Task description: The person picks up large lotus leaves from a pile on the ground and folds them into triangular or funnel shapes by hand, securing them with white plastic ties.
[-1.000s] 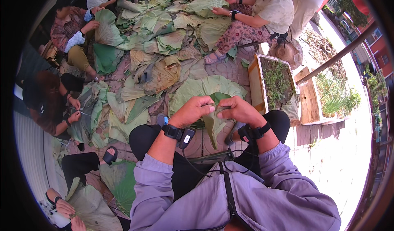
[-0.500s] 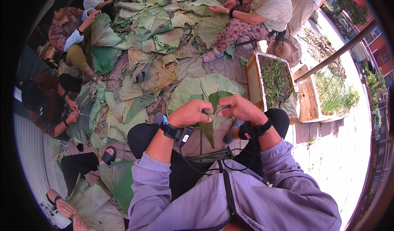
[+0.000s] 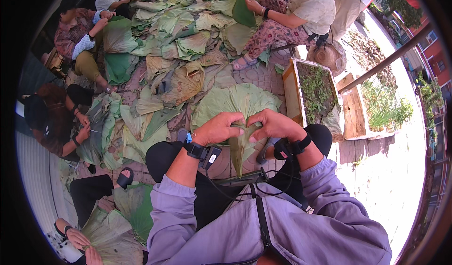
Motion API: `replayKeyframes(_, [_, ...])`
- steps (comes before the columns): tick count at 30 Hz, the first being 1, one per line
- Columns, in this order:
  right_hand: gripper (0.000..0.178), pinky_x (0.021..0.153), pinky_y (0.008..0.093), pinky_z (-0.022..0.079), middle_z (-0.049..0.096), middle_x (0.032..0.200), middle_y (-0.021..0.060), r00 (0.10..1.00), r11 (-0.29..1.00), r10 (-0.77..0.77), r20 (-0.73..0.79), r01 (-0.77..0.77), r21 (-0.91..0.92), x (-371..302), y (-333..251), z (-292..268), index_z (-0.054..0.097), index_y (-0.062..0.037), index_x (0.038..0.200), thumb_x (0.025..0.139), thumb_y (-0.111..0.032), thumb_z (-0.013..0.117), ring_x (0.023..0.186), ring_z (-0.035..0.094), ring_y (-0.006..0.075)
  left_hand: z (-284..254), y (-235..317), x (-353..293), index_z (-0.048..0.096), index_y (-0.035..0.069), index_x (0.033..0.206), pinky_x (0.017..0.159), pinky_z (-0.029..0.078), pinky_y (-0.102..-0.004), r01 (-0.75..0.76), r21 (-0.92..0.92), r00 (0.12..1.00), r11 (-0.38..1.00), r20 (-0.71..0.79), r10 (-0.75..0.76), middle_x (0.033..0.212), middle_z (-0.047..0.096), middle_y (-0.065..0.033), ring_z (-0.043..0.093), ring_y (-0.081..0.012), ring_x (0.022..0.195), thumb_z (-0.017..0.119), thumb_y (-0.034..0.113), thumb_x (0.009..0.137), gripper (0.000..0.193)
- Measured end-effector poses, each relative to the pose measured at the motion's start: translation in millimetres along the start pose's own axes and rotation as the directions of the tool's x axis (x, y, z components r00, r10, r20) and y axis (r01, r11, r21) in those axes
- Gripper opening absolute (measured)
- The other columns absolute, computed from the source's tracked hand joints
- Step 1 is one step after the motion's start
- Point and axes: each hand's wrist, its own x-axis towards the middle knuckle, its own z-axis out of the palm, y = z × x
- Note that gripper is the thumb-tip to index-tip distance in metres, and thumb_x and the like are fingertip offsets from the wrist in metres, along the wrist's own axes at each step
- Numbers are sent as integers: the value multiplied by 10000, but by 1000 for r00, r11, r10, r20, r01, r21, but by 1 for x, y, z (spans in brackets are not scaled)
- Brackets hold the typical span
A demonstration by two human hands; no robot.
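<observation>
A large, pale green dried lotus leaf (image 3: 233, 98) spreads out in front of my knees. Its near part is gathered between my two hands and hangs down in a narrow, folded point (image 3: 238, 157). My left hand (image 3: 220, 129) pinches the leaf from the left, thumb and forefinger closed on it. From the right, my right hand (image 3: 274, 125) grips the same leaf, its thumb close to the left one. Some fingertips are hidden behind the leaf and the hands.
Many lotus leaves (image 3: 181, 76) cover the paving ahead. A planter box (image 3: 315, 88) stands to the right. Several people sit around: one at upper right holds a green leaf (image 3: 243, 12), others at left handle leaves. A co-worker's hands (image 3: 84, 246) are at lower left.
The darker green folds between my hands are gone from sight, and the hanging part is now longer and narrower. At upper right, a person has lifted a green leaf.
</observation>
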Motion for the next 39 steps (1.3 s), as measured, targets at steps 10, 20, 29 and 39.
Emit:
replayKeyframes(10, [254,726,286,461,625,756,48,998,998,55,3,-55,25,0,0,-4,685,6,1009,793,-94,775,757,542,83,1,-2,0,600,38,1017,636,383,-247,-6,-74,998,997,-65,2,750,477,53,439,-54,711,687,93,885,167])
replayKeyframes(20, [239,757,283,462,660,808,51,999,998,31,-20,-31,46,-3,-2,-8,686,14,1001,793,-70,767,780,581,111,-1,4,0,604,29,1000,665,395,-245,32,-170,995,985,-83,-47,769,493,47,464,-61,736,693,85,868,169])
replayKeyframes(29, [269,676,300,454,596,709,72,999,999,38,-14,-38,-3,-2,4,-9,685,4,1001,780,-113,783,707,522,95,1,-2,4,644,16,952,790,455,-291,-33,68,995,997,98,26,853,614,-26,564,-145,831,740,104,810,192])
replayKeyframes(39, [328,724,328,463,629,780,91,993,994,-83,84,88,-62,2,8,-10,674,3,984,701,-100,804,745,573,177,0,-6,5,625,25,964,789,456,-302,-13,90,997,996,81,5,842,604,-41,549,-144,820,687,104,858,146])
